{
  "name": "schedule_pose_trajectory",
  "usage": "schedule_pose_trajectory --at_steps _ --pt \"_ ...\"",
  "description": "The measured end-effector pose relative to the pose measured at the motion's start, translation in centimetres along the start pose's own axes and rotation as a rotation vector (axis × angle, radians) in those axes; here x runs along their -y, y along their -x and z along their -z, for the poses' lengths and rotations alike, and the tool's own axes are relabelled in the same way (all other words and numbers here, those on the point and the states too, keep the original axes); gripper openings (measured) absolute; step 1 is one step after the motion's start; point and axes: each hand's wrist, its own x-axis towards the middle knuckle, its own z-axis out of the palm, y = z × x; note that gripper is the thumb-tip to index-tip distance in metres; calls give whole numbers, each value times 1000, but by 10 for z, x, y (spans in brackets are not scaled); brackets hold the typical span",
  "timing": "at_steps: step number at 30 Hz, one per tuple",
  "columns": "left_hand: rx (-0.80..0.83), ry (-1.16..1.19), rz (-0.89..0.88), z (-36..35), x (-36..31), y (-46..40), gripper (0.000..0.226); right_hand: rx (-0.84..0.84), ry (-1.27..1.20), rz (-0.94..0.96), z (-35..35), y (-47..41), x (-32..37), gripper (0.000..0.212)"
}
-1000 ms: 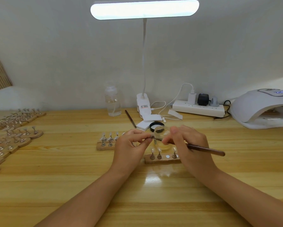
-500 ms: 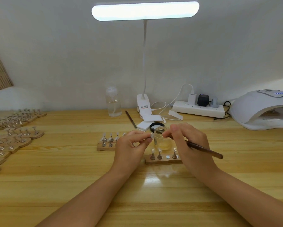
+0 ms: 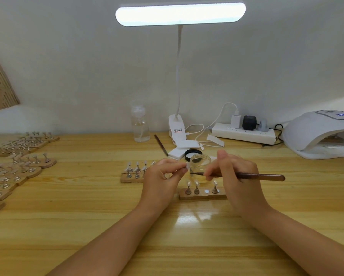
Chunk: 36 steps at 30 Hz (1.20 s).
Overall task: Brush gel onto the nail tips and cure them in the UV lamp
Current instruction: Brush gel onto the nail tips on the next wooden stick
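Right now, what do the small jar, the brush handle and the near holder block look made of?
Jar: clear glass or plastic, glossy; you can see through it, and I cannot tell which it is. Brush handle: dark reddish-brown with a sheen, likely lacquered wood. Holder block: pale matte wood with rough edges, carrying metal-looking pegs.

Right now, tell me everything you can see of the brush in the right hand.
The brush is slim, with a dark reddish-brown handle that looks like wood or lacquer and a fine dark tip. It lies almost level, its thick end pointing right, its tip in front of the clear jar, close to the nail tip the left hand pinches. The right hand pinches it near the front. Whether bristles touch the nail is unclear.
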Motion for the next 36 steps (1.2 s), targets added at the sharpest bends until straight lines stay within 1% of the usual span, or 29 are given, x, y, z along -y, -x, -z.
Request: schedule_pose_trajectory --at_steps 3,6,8,10,13,15,18,20,22,24,27,29,31,33,36 --pt "4 -9 2 0 -1 0 25 22 65 36 0 -2 1 38" --pt "5 -14 -4 0 -1 0 27 61 97 20 0 0 -1 47" --pt "5 -15 5 0 -2 0 27 29 56 16 0 1 -1 49" --pt "0 -12 17 0 -2 0 24 2 73 65 0 0 -1 47" --pt "-5 -18 36 0 -2 0 18 58 176 128 -1 -2 -1 40" --pt "-3 -27 36 0 -3 0 19 73 199 125 -1 -1 -3 45" --pt "-5 -24 36 1 -5 1 24 19 152 133 0 -1 -4 51" --pt "-7 -25 40 1 -5 1 24 10 159 167 1 -2 -3 46" --pt "-9 -30 44 1 -6 1 23 35 198 188 0 -3 -3 41" --pt "-5 -32 44 1 -6 1 24 54 215 173 0 -2 -4 43" --pt "1 -34 47 1 -6 1 20 18 180 144 2 -2 -3 50" --pt "-1 -28 45 1 -6 1 18 11 177 163 2 -2 -2 43" --pt "-6 -33 41 1 -6 2 17 38 211 183 1 -3 -2 37" --pt "-8 -35 37 1 -5 2 18 60 229 167 1 -1 -2 39" --pt "-4 -32 28 1 -5 1 21 43 175 129 3 -1 0 42"
